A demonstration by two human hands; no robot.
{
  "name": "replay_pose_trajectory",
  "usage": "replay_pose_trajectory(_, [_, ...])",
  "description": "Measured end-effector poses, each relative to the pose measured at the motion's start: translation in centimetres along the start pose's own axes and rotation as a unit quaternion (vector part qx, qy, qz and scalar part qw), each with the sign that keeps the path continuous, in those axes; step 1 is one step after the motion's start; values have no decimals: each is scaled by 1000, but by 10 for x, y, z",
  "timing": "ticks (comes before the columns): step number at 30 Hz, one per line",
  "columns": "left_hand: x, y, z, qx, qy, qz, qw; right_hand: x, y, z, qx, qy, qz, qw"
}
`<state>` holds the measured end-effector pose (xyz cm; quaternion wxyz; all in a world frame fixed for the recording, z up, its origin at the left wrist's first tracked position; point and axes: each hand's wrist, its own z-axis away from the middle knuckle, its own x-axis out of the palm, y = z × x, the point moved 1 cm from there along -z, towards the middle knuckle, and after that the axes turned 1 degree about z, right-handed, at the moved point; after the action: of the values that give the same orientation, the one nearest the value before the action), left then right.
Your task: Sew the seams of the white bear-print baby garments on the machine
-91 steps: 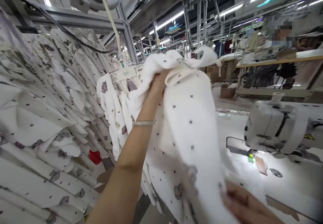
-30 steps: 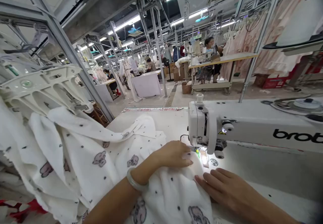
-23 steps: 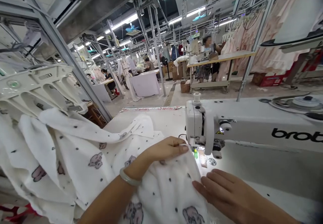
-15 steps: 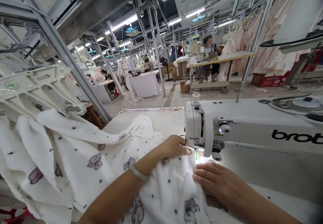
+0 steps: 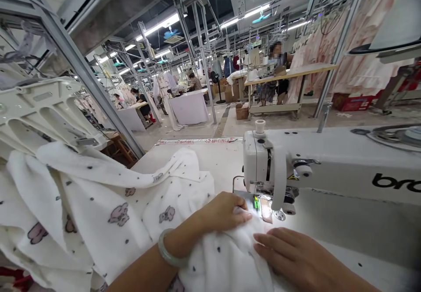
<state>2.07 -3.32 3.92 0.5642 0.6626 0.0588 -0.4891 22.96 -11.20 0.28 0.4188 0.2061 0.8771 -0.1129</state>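
Observation:
White fleecy fabric (image 5: 184,186) with small dark spots and pinkish animal figures spreads over the left of the table and up to the sewing machine (image 5: 332,151). My left hand (image 5: 226,213), with a pale bangle (image 5: 171,248) on its wrist, pinches the fabric's edge just in front of the needle area. My right hand (image 5: 289,252) lies flat with fingers stretched out, its fingertips on the fabric's right edge. A lit patch with a green piece (image 5: 257,203) shows beneath the machine head, beyond the fabric edge. The fabric under my left hand is partly blurred.
At left, a white plastic rack (image 5: 49,108) stands by the draped fabric. A metal post (image 5: 88,81) rises behind it. A thread cone (image 5: 394,20) is at upper right. Co-workers sit at other tables, one person (image 5: 278,59) at back right. Pink garments (image 5: 365,42) hang there.
Both hands have come nearer to me, drawing the fabric edge back from the needle area. More of the lit plate under the machine head now shows. The view has shifted slightly.

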Motion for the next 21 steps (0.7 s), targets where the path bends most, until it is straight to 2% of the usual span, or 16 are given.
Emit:
replay_pose_trajectory(4, [2, 4, -3, -23, 23, -8, 999, 2, 8, 0, 14, 9, 17, 1000])
replay_pose_trajectory(8, [6, 1, -7, 2, 53, -30, 998, -1, 11, -2, -19, 17, 34, 999])
replay_pose_trajectory(12, [9, -4, -10, 15, 59, -27, 998, 1, 13, 2, -5, 30, 60, 998])
replay_pose_trajectory(21, [15, -6, -12, 8, 66, -78, 995, 12, 21, 10, 19, -29, 39, 999])
